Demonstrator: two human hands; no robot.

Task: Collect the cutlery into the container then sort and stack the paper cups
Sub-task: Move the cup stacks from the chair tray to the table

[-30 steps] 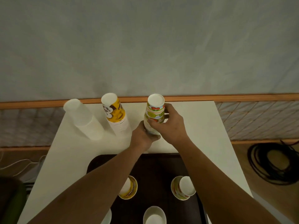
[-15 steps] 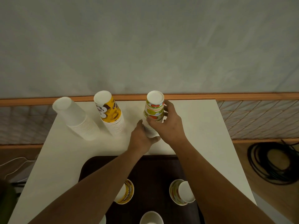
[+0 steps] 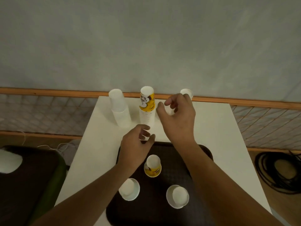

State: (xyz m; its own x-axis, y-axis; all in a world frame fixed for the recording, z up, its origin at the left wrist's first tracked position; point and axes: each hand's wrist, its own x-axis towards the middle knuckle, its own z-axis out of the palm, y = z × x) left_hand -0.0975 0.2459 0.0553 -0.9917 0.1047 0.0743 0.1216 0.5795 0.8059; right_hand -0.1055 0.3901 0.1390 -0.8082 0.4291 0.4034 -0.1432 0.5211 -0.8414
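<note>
— Start with the hands. What is each one doing?

— The right hand (image 3: pixel 177 118) hangs above the far half of the desk (image 3: pixel 211 128), fingers loosely curled and thumb apart from them. It grasps nothing that I can make out. The left hand (image 3: pixel 136 144) is nearer, above the far edge of the tray (image 3: pixel 202 154), relaxed in the same way and with nothing in it.

— And the stacked cups?

— Three stacks stand along the back edge of the desk. The third stack (image 3: pixel 186 92) is mostly hidden behind the right hand's fingers, so only its white top shows. I cannot tell whether the fingers touch it. Left of that hand is the yellow-printed stack (image 3: pixel 147 108), standing upright, with the plain white stack (image 3: pixel 118 110) just beside it, farther left.

— What is on the tray?

— Three loose cups, well apart from one another. The yellow cup (image 3: pixel 152 167) stands mouth down between the two forearms. The left white cup (image 3: pixel 129 189) sits nearer the camera, close to the left forearm. The right white cup (image 3: pixel 177 195) is near the tray's front, close to the right forearm.

— Anything past the desk?

— A coiled black cable (image 3: pixel 280 172) lies on the floor to the right.
</note>
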